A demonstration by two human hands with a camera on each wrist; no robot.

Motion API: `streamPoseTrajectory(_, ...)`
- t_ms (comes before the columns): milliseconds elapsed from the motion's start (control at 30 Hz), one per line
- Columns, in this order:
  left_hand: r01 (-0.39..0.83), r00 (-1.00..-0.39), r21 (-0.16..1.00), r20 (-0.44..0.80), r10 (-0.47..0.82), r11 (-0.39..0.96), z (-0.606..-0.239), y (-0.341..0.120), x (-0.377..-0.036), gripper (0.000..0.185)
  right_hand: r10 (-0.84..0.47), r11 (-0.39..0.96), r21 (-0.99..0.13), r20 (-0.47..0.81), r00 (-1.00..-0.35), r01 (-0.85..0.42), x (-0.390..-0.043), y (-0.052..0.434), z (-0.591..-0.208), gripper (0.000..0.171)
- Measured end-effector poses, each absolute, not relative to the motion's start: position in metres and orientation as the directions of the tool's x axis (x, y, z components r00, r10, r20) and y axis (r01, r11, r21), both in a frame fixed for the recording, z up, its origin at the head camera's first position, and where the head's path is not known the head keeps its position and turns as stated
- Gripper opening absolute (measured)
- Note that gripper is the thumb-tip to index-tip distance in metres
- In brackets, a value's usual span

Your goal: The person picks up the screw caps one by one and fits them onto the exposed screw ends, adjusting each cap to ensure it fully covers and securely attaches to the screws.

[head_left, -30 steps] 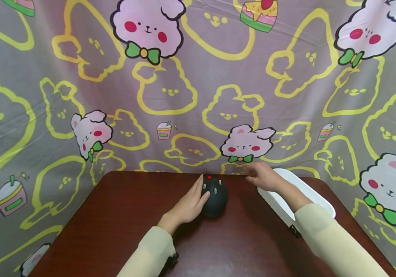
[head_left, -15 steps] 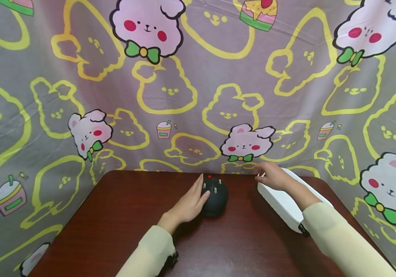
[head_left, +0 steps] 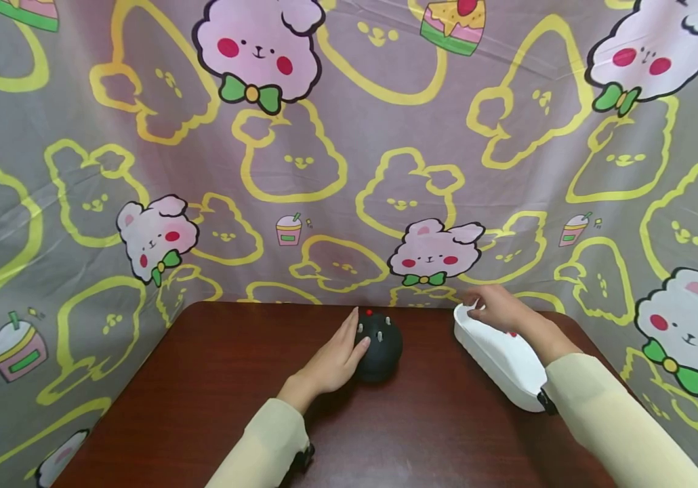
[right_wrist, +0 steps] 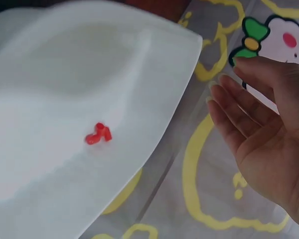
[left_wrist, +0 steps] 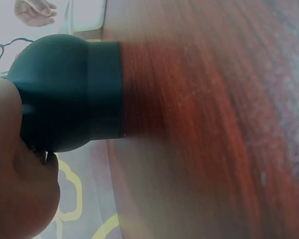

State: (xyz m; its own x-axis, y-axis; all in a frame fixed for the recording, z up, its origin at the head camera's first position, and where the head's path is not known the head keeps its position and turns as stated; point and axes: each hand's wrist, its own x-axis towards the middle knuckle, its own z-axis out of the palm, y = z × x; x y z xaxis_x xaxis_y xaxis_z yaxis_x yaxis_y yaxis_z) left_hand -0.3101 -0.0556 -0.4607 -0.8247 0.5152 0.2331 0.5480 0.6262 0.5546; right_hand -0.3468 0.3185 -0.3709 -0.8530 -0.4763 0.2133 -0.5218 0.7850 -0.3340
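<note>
Showing only in right wrist view: red piece (right_wrist: 98, 134) in white tray (right_wrist: 50, 74); right hand (right_wrist: 269, 144) fingers released.

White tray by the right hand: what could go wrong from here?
1. The white tray sits near the table's right edge, and in the right wrist view part of it shows cloth beneath, so a nudge from the right hand might tip it off.
2. The small red piece lies loose in the tray and could slide out if it tilts.
3. The round black object is only touched by the left hand; it might roll.
</note>
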Motion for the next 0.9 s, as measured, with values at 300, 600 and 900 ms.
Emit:
streamPoseTrajectory(300,0.544,-0.827,0.553,0.228,0.514,0.631,-0.462,-0.056,-0.311,0.077,-0.455,0.817,-0.300,0.189,-0.870,-0.492,-0.357,0.341,-0.374,0.016)
streamPoseTrajectory(600,0.532,-0.834,0.563,0.216,0.508,0.633,-0.460,-0.056,-0.308,0.077,-0.434,0.842,-0.279,0.155,-0.887,-0.461,-0.363,0.356,-0.382,0.017)
streamPoseTrajectory(900,0.537,-0.830,0.562,0.216,0.515,0.629,-0.460,-0.056,-0.310,0.077,-0.389,0.884,-0.275,0.015,-0.921,-0.377,-0.365,0.363,-0.384,0.021)
